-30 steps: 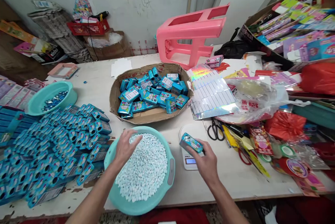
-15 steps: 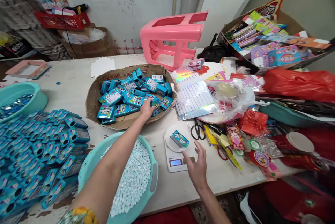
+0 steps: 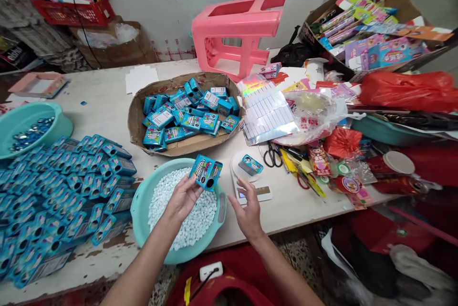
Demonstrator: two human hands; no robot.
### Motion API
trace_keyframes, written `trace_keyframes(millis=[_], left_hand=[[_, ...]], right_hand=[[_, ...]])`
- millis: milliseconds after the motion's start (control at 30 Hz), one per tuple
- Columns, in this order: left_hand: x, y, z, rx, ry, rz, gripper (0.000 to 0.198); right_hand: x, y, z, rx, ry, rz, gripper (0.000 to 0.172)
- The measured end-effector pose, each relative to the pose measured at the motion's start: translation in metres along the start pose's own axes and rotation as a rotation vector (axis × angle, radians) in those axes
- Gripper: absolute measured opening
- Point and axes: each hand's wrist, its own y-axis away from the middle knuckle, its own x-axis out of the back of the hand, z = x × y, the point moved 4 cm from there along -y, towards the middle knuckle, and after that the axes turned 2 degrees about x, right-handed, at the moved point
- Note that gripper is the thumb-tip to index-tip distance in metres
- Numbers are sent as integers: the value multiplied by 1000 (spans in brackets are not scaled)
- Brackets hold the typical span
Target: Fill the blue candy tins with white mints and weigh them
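White chipped table point(image 3: 107, 101), pretty cluttered, pushed against a pale wall point(image 3: 161, 10), with a pink stool point(image 3: 239, 34) lying on it. Left hand point(image 3: 183, 197) pinches 1 blue box point(image 3: 206, 172) over the teal basin point(image 3: 139, 198) of pellets. Right hand point(image 3: 249, 211) holds nothing, fingers spread loose, just beside the scale point(image 3: 265, 192).

a small flat blue cardboard box point(image 3: 206, 172), with bright print and a round dark hole near one end, is pinched at its lower edge by the fingertips of the left hand point(image 3: 184, 197). it is tilted, printed face up, over the far rim of the teal plastic basin of white pellets point(image 3: 138, 201). a small blue-lidded tin point(image 3: 250, 164) lies on the round pan of the white kitchen scale point(image 3: 264, 191) on the worktop, just beyond the spread right hand point(image 3: 248, 210) and apart from it.
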Motion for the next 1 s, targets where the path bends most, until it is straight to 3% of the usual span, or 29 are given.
trace_keyframes(millis=[67, 133, 200, 267, 333, 433, 567, 633, 800, 933, 1000], left_hand=[[12, 11, -14, 11, 73, 25, 15], [22, 21, -24, 29, 84, 39, 14], [31, 32, -33, 123, 32, 37, 13], [40, 43, -39, 255, -63, 43, 13], [46, 52, -42, 343, -174, 16, 15], [41, 58, -43, 357, -317, -93, 18], [18, 50, -48, 340, -621, -273, 22], [8, 37, -48, 253, -791, -290, 28], [-16, -12, -36, -126, -1030, -202, 33], [-50, -52, -35, -456, -1279, -169, 43], [-76, -72, -41, -599, -1389, -230, 56]], right_hand=[[-11, 14, -4, -63, -86, -40, 47], [-20, 28, -11, -78, -149, -80, 62], [-23, 41, -20, -15, -136, -104, 84], [-22, 52, -30, 99, -54, -117, 91], [-17, 61, -39, 219, 23, -161, 74], [-4, 71, -44, 301, 49, -231, 47], [21, 81, -34, 218, 34, -153, 43], [35, 87, -23, 113, 19, -74, 41], [62, 101, 25, -223, 74, 80, 34], [57, 100, 71, -257, 143, 94, 31], [48, 97, 88, -231, 158, 74, 28]])
